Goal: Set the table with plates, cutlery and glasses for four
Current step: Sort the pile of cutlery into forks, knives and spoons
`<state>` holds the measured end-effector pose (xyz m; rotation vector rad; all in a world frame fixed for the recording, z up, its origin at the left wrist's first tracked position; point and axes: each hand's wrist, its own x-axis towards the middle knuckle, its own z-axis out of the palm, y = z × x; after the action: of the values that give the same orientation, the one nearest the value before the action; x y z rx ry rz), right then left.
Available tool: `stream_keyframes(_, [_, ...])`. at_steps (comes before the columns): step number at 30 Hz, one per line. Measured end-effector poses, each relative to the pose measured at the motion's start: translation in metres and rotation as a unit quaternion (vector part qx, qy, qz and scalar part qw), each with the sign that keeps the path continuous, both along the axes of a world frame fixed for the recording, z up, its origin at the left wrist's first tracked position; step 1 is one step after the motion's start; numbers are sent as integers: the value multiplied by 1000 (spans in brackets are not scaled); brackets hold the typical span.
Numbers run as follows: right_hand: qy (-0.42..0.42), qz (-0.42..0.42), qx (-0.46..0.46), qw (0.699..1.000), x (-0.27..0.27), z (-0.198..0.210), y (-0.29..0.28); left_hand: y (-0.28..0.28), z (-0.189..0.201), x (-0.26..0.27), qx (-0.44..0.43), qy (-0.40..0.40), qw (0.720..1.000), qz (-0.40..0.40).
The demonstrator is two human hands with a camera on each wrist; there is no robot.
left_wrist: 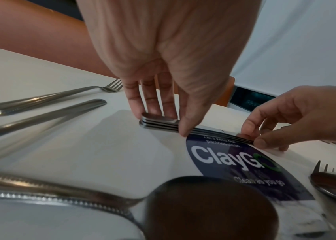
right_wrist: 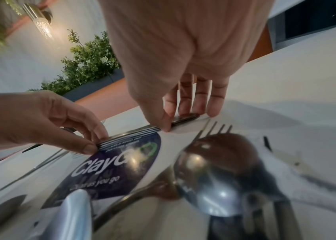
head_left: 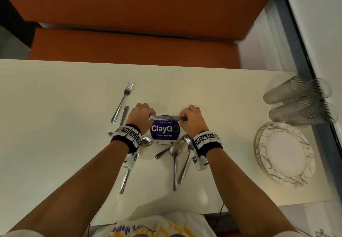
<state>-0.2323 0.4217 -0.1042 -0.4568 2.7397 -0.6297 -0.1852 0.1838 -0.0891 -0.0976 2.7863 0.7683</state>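
Observation:
A stack of several flat steel knives (head_left: 164,117) is held level, just over a purple round "ClayGo" sticker (head_left: 164,130) on the white table (head_left: 55,125). My left hand (head_left: 148,116) pinches the stack's left end between thumb and fingers. My right hand (head_left: 185,117) pinches the other end. In the left wrist view the knives (left_wrist: 204,130) run from my left hand (left_wrist: 169,125) to my right hand (left_wrist: 255,140). The right wrist view shows the right hand (right_wrist: 176,121) on the rounded end of the knives (right_wrist: 134,132), with the left hand (right_wrist: 97,143) opposite.
A fork (head_left: 122,102) and a loose handle (head_left: 124,115) lie left of my hands. A spoon (head_left: 147,141) lies under my left wrist, and several spoons and forks (head_left: 175,155) under the right. Stacked plates (head_left: 285,153) and tipped glasses (head_left: 299,99) sit far right. An orange bench (head_left: 129,46) stands behind.

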Motion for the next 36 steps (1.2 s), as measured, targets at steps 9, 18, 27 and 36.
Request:
stream_keyframes(9, [-30,-35,-47,998,3,1,8,-2,4,5,4,3,1000,6])
stream_keyframes(18, [-39,-145,-122,981,31,12,40,15,16,32,54,34,997,46])
stream_keyframes(27, [-23,-60,54,996,91,11,43,58,26,80,141,-27,988,50])
stream_keyframes(36, [25,-93,-32,995,105,11,48,53,23,108,156,-41,985,69])
